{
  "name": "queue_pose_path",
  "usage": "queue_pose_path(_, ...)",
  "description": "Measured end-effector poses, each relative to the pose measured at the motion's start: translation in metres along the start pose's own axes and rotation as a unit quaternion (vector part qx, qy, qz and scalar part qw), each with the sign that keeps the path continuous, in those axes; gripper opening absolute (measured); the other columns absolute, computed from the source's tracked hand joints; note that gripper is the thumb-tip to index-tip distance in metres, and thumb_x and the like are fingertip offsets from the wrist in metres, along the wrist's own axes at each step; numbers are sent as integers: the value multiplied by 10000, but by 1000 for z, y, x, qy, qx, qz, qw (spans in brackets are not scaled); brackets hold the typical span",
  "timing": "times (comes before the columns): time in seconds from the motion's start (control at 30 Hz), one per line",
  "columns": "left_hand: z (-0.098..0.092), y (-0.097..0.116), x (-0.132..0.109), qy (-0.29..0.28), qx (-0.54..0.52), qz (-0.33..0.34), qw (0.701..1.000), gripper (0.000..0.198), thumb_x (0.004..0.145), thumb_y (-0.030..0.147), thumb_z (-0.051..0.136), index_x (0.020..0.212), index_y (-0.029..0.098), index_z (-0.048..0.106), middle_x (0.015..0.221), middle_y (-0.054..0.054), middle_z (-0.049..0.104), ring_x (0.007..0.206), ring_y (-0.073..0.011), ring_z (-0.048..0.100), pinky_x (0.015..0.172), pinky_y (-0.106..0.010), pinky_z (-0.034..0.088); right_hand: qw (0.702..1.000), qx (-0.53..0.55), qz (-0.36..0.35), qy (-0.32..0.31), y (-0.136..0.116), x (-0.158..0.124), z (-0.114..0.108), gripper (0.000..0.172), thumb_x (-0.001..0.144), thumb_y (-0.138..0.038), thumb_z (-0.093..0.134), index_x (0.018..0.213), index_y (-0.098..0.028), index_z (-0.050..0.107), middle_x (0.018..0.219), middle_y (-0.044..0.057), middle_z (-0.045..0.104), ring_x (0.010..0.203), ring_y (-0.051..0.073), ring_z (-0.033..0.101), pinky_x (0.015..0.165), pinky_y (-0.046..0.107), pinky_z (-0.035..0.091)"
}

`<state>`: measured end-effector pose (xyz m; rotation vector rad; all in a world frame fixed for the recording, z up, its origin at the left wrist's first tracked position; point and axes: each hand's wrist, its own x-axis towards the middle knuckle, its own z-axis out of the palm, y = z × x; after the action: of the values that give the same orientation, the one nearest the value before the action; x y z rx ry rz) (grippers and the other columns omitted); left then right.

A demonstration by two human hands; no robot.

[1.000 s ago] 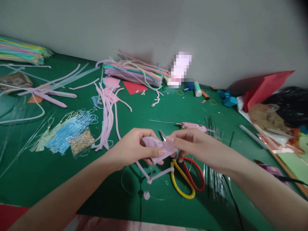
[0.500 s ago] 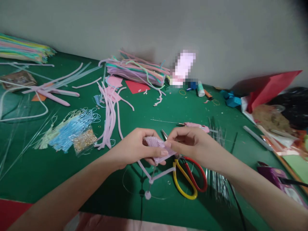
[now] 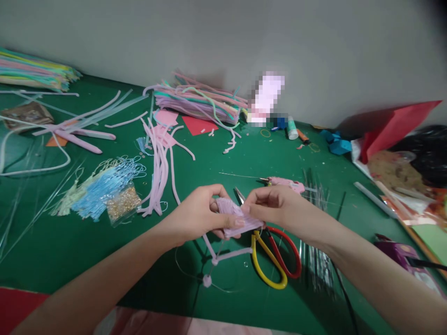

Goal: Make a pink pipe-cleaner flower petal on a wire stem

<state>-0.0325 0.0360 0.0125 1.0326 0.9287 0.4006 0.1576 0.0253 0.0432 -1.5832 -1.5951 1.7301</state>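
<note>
Between my two hands is a small lilac piece with ridged rows, looking like pipe cleaners laid side by side [image 3: 244, 224]. My left hand [image 3: 200, 211] grips its left part, thumb on top and fingers beneath. The fingertips of my right hand [image 3: 275, 204] pinch its upper right edge. Below it hang thin lilac pipe-cleaner arms [image 3: 232, 254] and a small lilac ball [image 3: 207, 280] on a thin wire. Scissors with one yellow and one red handle [image 3: 268, 260] lie under and beside my right hand, their blades partly hidden.
A pink glue gun [image 3: 286, 184] lies beyond my right hand, near a bunch of thin wires [image 3: 317, 260]. To the left are lilac pipe cleaners [image 3: 159, 181], blue tassels [image 3: 101, 190] and a bag of gold beads [image 3: 122, 203]. Pipe-cleaner bundles [image 3: 199, 104] line the wall.
The ridged lilac piece has turned slightly and shifted a little right, showing more of its face. The hanging ball and arms have swung slightly left. Both hands keep their grip.
</note>
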Motion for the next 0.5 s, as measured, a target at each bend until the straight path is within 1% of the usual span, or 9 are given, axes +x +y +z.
queue_pose_path(0.1, 1, -2, 1, 3, -4, 1, 1000, 333, 662, 239, 786, 733, 178, 466, 590, -1, 665, 565, -168, 682, 515, -253, 556, 999, -41, -16, 6, -1, -3, 3, 206, 761, -353, 642, 688, -166, 595, 585, -40, 487, 537, 89, 408, 496, 225, 313)
queue_pose_path(0.17, 0, -3, 1, -2, -10, 5, 1000, 347, 640, 247, 803, 737, 176, 477, 602, -6, 671, 586, -174, 688, 523, -250, 554, 994, -102, -35, 32, -4, -5, 5, 184, 792, -333, 596, 699, -174, 590, 611, -21, 532, 556, 107, 448, 505, 237, 339)
queue_pose_path(0.27, -7, -2, 0, -46, -12, 6, 999, 320, 636, 245, 808, 818, 155, 559, 684, -41, 708, 697, -198, 715, 604, -260, 561, 973, -202, -63, 90, -6, -8, 6, 170, 823, -308, 542, 717, -184, 590, 675, 9, 601, 602, 134, 515, 555, 261, 389)
queue_pose_path(0.33, -13, 0, -2, -83, 9, -2, 996, 296, 658, 225, 788, 888, 139, 622, 777, -71, 735, 756, -195, 717, 674, -267, 558, 964, -233, -68, 112, -5, -8, 3, 182, 830, -327, 537, 726, -187, 591, 677, 13, 604, 601, 140, 527, 560, 265, 402)
queue_pose_path(0.4, -18, 2, -4, -101, 44, -18, 994, 254, 666, 229, 780, 869, 127, 667, 821, -89, 745, 762, -180, 710, 700, -255, 547, 966, -224, -65, 114, -2, -7, 0, 210, 835, -363, 539, 734, -186, 590, 666, 8, 587, 572, 132, 520, 529, 255, 401)
queue_pose_path(0.5, -21, 0, -4, -94, 70, -36, 992, 242, 679, 312, 777, 802, 121, 694, 809, -102, 749, 726, -169, 701, 680, -245, 541, 980, -159, -55, 107, 5, -4, -3, 244, 846, -409, 543, 759, -185, 587, 678, -5, 566, 531, 111, 506, 496, 239, 417)
